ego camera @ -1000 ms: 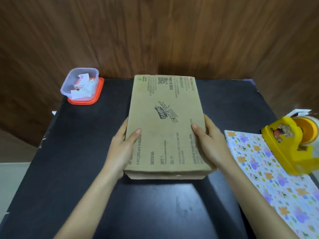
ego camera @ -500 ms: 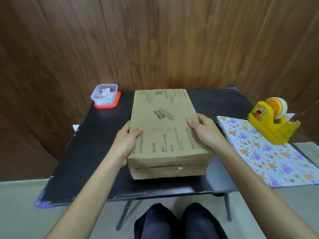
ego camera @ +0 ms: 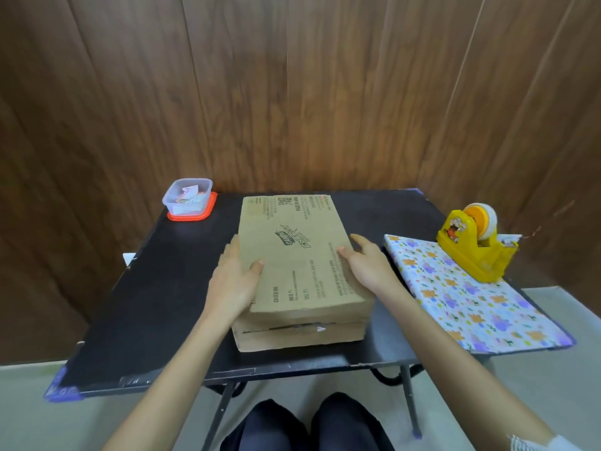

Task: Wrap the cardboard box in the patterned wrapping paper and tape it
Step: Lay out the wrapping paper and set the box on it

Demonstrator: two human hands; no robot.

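mid-table (ego camera: 162, 288), left hand (ego camera: 232, 281), right hand (ego camera: 367, 265), box (ego camera: 302, 255) edges

box (ego camera: 302, 255) is plain brown cardboard with black print, lying flat in the middle, unwrapped; paper (ego camera: 471, 304) is white with purple and orange critters, flat just to its right; yellow tape dispenser (ego camera: 471, 255) sits on the paper's far end
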